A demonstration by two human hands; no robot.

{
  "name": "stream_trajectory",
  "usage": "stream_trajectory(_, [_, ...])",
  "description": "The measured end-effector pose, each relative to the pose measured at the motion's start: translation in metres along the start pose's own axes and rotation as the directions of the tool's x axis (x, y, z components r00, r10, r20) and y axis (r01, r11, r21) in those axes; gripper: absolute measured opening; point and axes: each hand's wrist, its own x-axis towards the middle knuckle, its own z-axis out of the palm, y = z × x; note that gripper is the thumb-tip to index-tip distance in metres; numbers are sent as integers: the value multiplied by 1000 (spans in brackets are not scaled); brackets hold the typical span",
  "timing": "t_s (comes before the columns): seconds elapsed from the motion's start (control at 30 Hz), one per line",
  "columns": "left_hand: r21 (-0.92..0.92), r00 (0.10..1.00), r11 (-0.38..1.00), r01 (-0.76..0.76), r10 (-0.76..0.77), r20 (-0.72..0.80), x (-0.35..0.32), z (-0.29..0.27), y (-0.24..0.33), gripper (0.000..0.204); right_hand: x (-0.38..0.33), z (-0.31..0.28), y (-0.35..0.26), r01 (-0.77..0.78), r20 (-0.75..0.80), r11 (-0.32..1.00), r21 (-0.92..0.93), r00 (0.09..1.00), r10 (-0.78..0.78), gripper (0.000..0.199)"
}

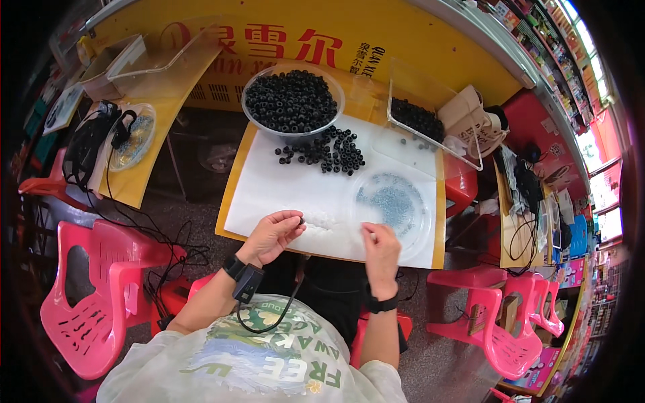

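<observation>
My left hand (274, 236) pinches a black bead (302, 220) between thumb and fingertips, above the front of a white sheet (262, 195). My right hand (381, 247) is closed in a pinch near a round clear tray (424, 232); whatever its fingertips hold is too small to make out. Tiny bluish pieces (390, 201) lie spread in that tray. Between my hands sits a low heap of small white bits (321, 220). Farther back, loose black beads (332, 153) lie scattered in front of a clear bowl (340, 101) heaped with black beads (289, 101).
A clear plastic box (430, 144) with more black beads stands at the back right, beside a light cloth bag (463, 114). Yellow side tables (144, 174) flank mine, with cables on them. Pink chairs (94, 282) stand left and right. A yellow panel (416, 40) closes off the back.
</observation>
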Motion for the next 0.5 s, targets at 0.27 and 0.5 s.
stream_trajectory(0.27, [9, 999, 1000, 16, -17, 49, -1, 8, 0, 26, 13, -23, 41, 143, 74, 956, -256, 989, -128, 18])
stream_trajectory(0.5, [53, 998, 998, 20, -23, 61, -2, 9, 1, 25, 13, -18, 50, 187, 59, 958, -218, 982, -178, 12])
